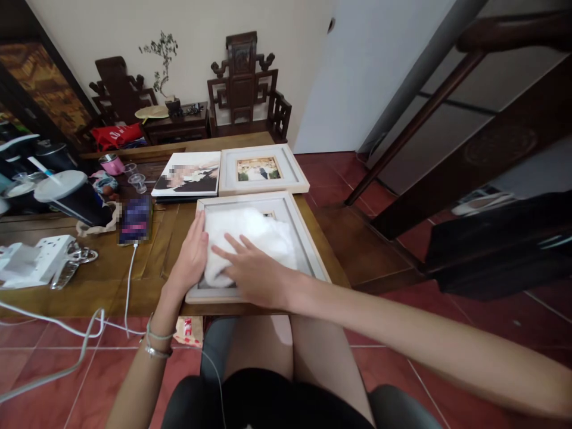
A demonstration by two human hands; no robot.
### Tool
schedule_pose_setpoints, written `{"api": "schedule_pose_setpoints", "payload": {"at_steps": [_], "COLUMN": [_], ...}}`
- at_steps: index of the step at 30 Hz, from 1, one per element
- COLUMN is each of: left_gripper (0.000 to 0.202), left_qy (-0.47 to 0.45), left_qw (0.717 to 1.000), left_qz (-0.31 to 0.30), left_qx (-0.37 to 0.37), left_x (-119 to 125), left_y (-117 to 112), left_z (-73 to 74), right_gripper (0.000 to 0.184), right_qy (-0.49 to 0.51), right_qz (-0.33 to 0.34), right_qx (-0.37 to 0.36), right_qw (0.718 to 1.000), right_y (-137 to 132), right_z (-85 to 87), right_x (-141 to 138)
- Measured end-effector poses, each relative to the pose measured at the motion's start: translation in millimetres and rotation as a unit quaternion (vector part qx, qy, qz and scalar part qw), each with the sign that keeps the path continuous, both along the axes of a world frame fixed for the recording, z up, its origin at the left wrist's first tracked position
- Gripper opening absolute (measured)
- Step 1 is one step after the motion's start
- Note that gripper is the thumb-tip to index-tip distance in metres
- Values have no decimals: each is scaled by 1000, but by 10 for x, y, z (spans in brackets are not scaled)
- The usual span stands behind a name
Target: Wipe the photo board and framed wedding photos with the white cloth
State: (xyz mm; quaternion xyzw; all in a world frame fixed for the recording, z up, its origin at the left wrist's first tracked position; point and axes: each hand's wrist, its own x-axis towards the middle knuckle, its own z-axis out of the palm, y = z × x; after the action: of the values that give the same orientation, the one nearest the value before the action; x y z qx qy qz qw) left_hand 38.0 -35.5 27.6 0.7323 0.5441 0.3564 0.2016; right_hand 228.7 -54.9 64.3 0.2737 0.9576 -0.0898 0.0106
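Note:
A light wooden picture frame lies flat at the front right of the table, nearest to me. Spread over its glass is a white cloth, which covers most of the picture underneath. My right hand presses on the cloth with its fingers apart, near the frame's lower left part. Along the frame's left edge rests my left hand, fingers stretched out and touching the rim.
Behind lie another framed photo and a photo album. To the left are a phone on a white cable, a power strip, a lidded black cup and a pink mug. Wooden railing stands at right.

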Motion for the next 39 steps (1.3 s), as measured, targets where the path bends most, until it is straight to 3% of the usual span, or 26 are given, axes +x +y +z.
{"api": "schedule_pose_setpoints", "payload": {"at_steps": [2, 5, 7, 9, 11, 14, 16, 18, 20, 23, 27, 30, 33, 36, 39], "left_gripper": [58, 54, 50, 46, 44, 43, 44, 43, 43, 44, 45, 47, 50, 49, 49], "left_qy": [17, 52, 72, 84, 82, 78, 85, 91, 91, 91, 103, 111, 118, 134, 151], "left_qw": [1000, 998, 997, 996, 996, 996, 996, 995, 995, 995, 994, 993, 993, 991, 988], "left_qz": [6, 9, 14, 20, 22, 15, 6, 0, 2, 9, 6, -4, -17, -21, -26], "left_qx": [-2, 16, 28, 32, 32, 30, 32, 36, 41, 43, 40, 36, 24, 17, 18], "left_x": [5, 13, 15, 13, 6, -13, -24, -29, -25, -9, -8, -35, -62, -62, -47], "left_y": [17, 35, 35, 28, 23, 29, 39, 48, 52, 52, 50, 49, 47, 41, 34], "left_z": [-24, -53, -55, -45, -30, -24, -33, -46, -59, -72, -76, -66, -45, -19, 1], "right_gripper": [40, 41, 38, 39, 41, 39, 36, 35, 34, 32, 32, 34, 35, 35, 37], "right_qy": [-4, -32, -62, -75, -57, 7, 49, 74, 70, 31, -46, -52, 32, 92, 90], "right_qz": [2, -10, -20, -23, -9, 22, 19, -5, -33, -49, -22, 28, 40, 2, -82], "right_qx": [-51, -120, -151, -154, -128, -65, -47, -57, -79, -107, -131, -116, -62, -38, -34], "right_qw": [999, 992, 986, 985, 990, 998, 998, 996, 994, 993, 990, 991, 997, 995, 992], "right_y": [-203, -354, -378, -381, -384, -392, -396, -391, -373, -337, -319, -327, -365, -470, -627], "right_z": [101, 409, 619, 722, 670, 398, 234, 182, 259, 524, 797, 687, 345, 58, 21], "right_x": [179, 355, 339, 222, 69, -25, 87, 314, 563, 750, 478, 142, 36, 299, 763]}}
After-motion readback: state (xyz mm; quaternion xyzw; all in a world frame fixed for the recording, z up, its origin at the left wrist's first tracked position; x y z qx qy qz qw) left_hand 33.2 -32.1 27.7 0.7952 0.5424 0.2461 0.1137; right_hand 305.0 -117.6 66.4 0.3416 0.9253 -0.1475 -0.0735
